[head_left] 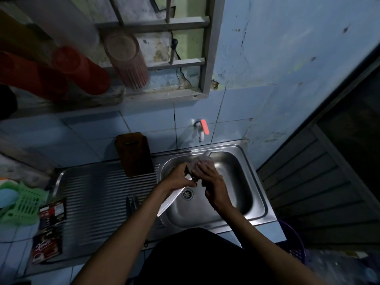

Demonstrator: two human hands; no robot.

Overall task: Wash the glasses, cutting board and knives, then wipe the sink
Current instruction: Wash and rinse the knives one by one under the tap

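Knife-washing step: your left hand [181,178] grips the serrated knife [170,200]; your right hand [211,182] clutches a sponge [200,161]. Next, scrub carefully along the blade.

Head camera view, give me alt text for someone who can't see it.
Over a steel sink, a person's left hand holds a serrated knife while the right hand holds a pale scrubber by its handle. A wooden cutting board leans against the tiled wall.

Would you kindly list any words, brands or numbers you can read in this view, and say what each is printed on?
Lower sachet: a cursive word in white, too blurred to read.
Upper sachet: a white label panel with print, too small and blurred to read.
Nothing readable on the knife, tap, cutting board or cups.
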